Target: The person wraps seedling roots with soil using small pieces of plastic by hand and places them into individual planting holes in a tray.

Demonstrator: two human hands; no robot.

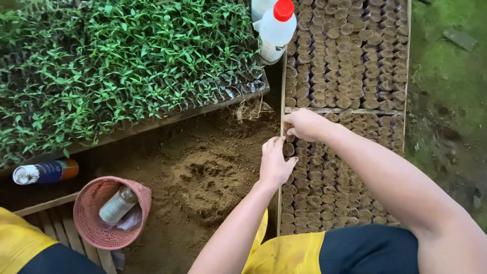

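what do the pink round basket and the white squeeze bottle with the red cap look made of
Pink round basket: likely plastic, a matte moulded lattice with an even mesh of holes. White squeeze bottle with the red cap: probably soft translucent plastic, with a smooth, slightly glossy wall; the cap looks like harder, opaque plastic.

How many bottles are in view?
4: a red-capped bottle at the top, another partly hidden behind it, one lying at left, one inside the pink basket. More may be hidden.
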